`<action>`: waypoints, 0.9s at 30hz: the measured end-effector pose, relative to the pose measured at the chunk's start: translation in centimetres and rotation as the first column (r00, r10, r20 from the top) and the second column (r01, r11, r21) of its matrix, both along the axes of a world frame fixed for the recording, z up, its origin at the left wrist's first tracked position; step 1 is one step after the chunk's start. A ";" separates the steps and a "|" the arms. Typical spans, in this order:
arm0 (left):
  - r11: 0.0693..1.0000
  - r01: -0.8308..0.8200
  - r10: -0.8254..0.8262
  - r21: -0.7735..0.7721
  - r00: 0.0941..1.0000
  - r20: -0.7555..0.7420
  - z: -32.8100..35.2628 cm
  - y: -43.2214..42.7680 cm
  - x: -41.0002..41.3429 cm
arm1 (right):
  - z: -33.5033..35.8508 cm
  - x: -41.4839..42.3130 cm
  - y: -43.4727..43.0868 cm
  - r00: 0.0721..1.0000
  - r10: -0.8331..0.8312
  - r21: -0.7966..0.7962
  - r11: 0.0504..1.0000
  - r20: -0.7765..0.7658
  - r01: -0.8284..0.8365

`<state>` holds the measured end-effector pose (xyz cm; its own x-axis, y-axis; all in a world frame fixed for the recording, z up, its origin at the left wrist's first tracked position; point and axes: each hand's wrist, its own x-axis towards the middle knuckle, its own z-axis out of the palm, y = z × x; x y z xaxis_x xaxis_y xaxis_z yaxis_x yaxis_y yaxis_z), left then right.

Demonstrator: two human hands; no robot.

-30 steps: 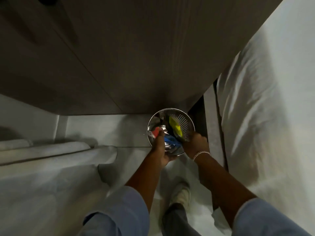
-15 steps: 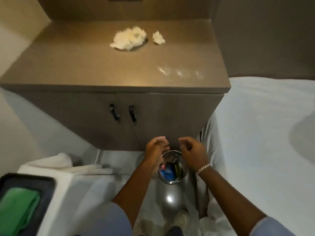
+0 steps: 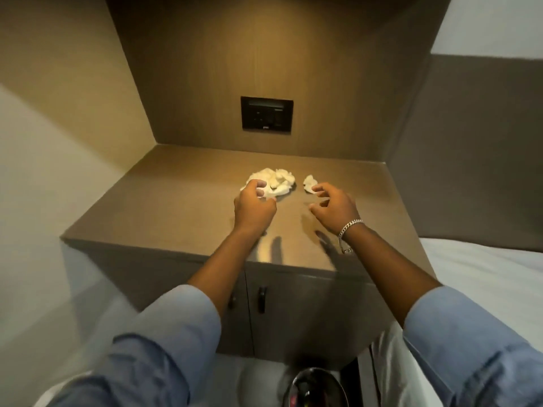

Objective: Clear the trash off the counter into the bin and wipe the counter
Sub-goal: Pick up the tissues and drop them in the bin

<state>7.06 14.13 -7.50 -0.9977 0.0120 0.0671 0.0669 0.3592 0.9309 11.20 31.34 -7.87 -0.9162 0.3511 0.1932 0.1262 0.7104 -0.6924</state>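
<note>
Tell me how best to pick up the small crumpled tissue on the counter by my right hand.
Pinch the small tissue across its raised crumpled middle, coming down from above with the right hand. It is a loose wad lying flat on the counter, clear of the larger tissue pile, so there is probably no edge to slide under, and the fingers already sit at its near side.

Wood-panelled alcove walls (image 3: 205, 69) hold a black switch panel (image 3: 266, 113); white bedding (image 3: 484, 277) lies alongside.

No legible text, wall panel (image 3: 266, 113) included.
</note>
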 end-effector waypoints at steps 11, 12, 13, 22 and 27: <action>0.800 0.232 -0.260 -0.553 0.965 0.028 -2.6 0.7 -13.1 | -0.7 -15.2 -0.7 0.904 0.191 0.112 0.962 0.383 -0.251; 0.814 0.191 -0.226 -0.548 0.974 0.003 -3.1 0.7 -13.1 | -1.0 -15.5 -1.1 0.915 0.157 0.206 0.947 0.371 -0.246; 0.832 0.158 -0.198 -0.532 0.980 -0.019 -3.6 0.9 -13.1 | -1.4 -15.5 -1.5 0.934 0.118 0.288 0.932 0.336 -0.221; 0.985 0.024 -0.081 -0.172 0.940 -0.331 2.5 1.8 -10.6 | 2.2 -11.8 -2.2 0.966 0.054 0.011 0.999 -0.252 -0.053; 0.998 0.063 -0.062 -0.017 0.840 -0.539 8.0 2.0 -3.6 | 7.8 -4.6 -1.8 0.867 0.075 -0.103 0.984 -0.493 -0.143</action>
